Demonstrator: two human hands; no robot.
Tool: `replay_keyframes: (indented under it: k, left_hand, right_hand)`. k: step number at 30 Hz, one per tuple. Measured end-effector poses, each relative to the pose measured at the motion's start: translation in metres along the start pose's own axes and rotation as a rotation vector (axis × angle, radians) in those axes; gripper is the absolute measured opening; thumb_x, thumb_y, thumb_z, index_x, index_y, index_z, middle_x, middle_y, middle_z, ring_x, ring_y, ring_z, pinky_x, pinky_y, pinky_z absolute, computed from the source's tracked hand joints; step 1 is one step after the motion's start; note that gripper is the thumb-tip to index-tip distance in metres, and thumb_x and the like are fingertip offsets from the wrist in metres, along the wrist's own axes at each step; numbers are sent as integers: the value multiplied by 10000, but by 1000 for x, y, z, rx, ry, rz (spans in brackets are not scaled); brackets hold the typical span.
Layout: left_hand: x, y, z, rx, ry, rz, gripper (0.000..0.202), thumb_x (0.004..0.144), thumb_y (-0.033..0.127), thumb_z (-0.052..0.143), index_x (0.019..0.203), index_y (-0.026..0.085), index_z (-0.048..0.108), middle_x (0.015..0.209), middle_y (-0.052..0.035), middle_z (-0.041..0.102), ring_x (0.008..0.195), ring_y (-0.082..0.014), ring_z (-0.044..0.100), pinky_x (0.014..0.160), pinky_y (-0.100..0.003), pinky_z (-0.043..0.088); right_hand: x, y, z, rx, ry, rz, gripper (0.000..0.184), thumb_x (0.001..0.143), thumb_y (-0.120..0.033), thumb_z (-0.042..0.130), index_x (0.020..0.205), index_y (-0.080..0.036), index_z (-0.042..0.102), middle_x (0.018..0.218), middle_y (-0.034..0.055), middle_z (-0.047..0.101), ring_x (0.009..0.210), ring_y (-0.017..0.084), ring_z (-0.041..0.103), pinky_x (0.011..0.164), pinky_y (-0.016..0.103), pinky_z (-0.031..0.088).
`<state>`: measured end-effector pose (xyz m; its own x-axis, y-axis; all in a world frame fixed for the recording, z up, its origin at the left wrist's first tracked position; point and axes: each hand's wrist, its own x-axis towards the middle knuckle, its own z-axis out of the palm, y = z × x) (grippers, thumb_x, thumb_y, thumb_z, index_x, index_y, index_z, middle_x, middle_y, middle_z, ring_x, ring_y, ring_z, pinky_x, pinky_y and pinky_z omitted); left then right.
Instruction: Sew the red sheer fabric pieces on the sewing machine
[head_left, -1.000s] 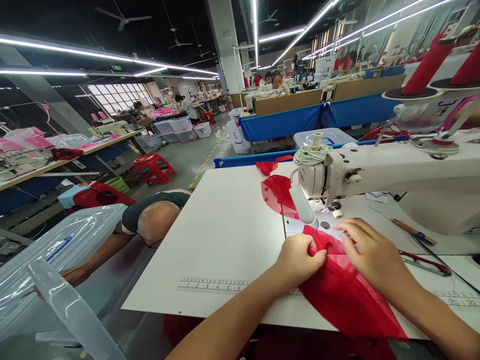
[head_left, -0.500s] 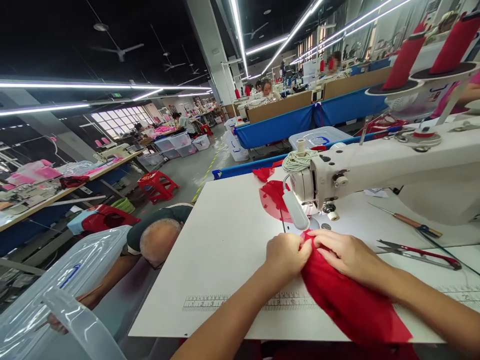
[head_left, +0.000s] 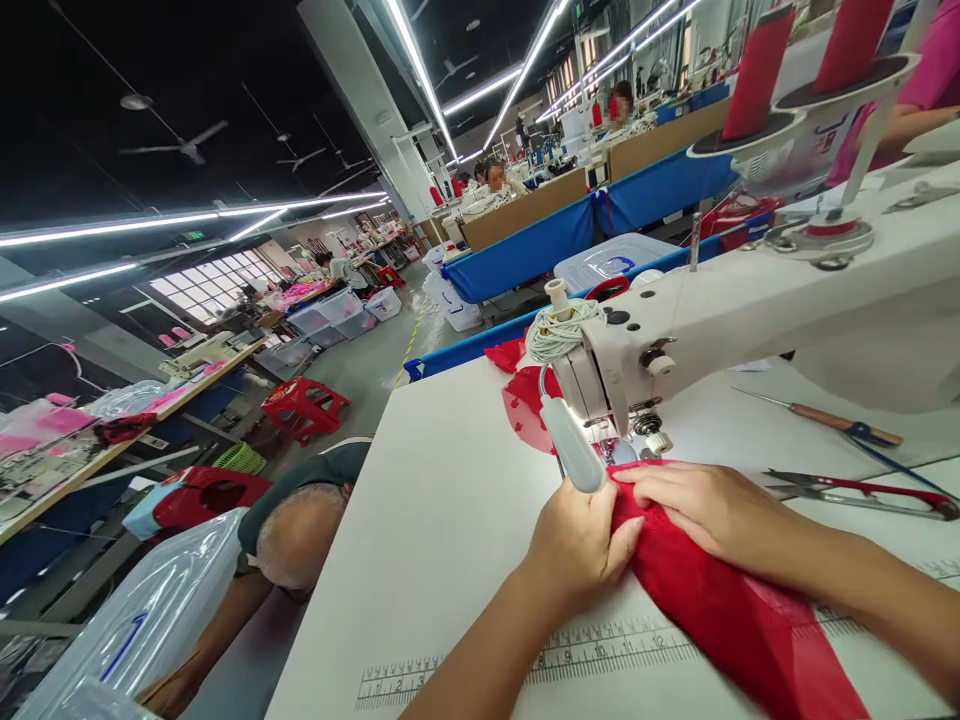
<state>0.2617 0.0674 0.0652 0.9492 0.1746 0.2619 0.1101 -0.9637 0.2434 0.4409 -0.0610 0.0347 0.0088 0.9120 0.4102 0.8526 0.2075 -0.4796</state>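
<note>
A piece of red fabric [head_left: 720, 610] lies on the white sewing table [head_left: 450, 520], running from the needle area toward the lower right. My left hand [head_left: 581, 540] pinches its left edge just below the machine's white lamp. Pressing flat on the fabric's top, my right hand [head_left: 709, 510] has its fingertips close to the presser foot. The white sewing machine [head_left: 750, 310] stands right behind both hands. More red fabric [head_left: 525, 405] lies behind the needle.
Red-handled scissors [head_left: 862, 490] and a wooden-handled tool [head_left: 825, 420] lie on the table right of my hands. A person bends low at the table's left edge [head_left: 296, 535], beside a clear plastic bin [head_left: 142, 630]. Other workers sit at rows of benches behind.
Both hands slid the red fabric forward to the presser foot. The right hand came down flat on the fabric. My view moved closer to the machine.
</note>
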Motion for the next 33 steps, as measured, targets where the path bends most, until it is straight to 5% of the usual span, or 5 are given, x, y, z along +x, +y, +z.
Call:
replay_keyframes:
  k: [4,12,20,33]
  left_hand:
    - [-4,2,-3,48,46,42,565,1082,496,268,1265,80,603,1077,-177,656,925,-276,644,739,-392,585]
    - [-10,2,4,203,114,119,674,1079,540,274,1406,24,558,1244,-236,662,1001,-322,657,805,-434,612]
    - [-12,0,6,215,101,136,732,1070,584,255,1442,19,536,1309,-249,638,1069,-334,638,864,-440,591]
    - [-8,0,2,360,163,116,683,1066,620,278,1359,109,622,1304,-173,664,1023,-292,623,893,-427,519]
  right_hand:
    - [1,-2,-4,-14,39,-9,381,863,-45,425,996,-238,726,1207,52,753,1069,217,721,923,351,598]
    - [2,-3,-12,-110,53,-93,454,891,-54,423,1207,-199,713,1241,73,747,1088,216,731,945,343,613]
    - [-1,-2,-5,-172,145,-102,441,926,-59,382,1182,-185,718,1245,70,745,1080,208,729,929,352,626]
    - [2,-5,-6,-225,86,-57,382,966,-89,356,1078,-185,709,1189,91,757,916,217,737,734,347,641]
